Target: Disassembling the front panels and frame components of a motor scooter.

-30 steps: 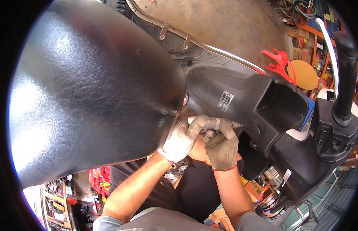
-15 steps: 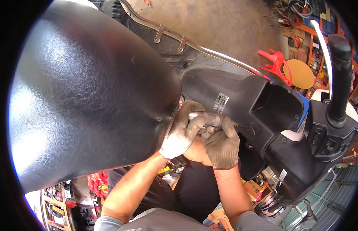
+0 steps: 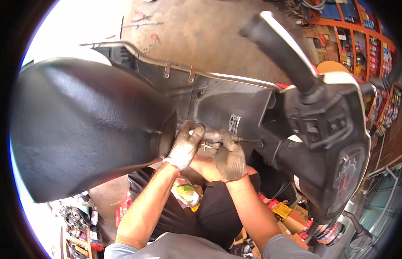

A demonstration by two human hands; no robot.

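Both my hands wear grey work gloves and grip a thick-bodied grey screwdriver (image 3: 213,137) with a thin dark bit. My left hand (image 3: 185,146) wraps round its rear end, close to the front of the black scooter seat (image 3: 93,125). Further along, my right hand (image 3: 230,160) is closed on the front of the body, thumb on top. The bit points right, its tip at or just by the scooter's black inner panel (image 3: 214,105); actual contact is too small to tell. A small light lever or rod shows between my hands.
The handlebar grip (image 3: 283,56) and dashboard (image 3: 345,172) rise at the right. A mirror (image 3: 360,239) sticks out at the lower right. Orange shelves (image 3: 352,32) with goods stand beyond. Cardboard boxes (image 3: 298,213) lie near my right arm, and pliers (image 3: 140,17) on the far floor.
My view has shifted, so seat, hands and panel appear further left and more of the handlebar and dashboard shows. Both hands keep their hold on the screwdriver, its bit still toward the panel.
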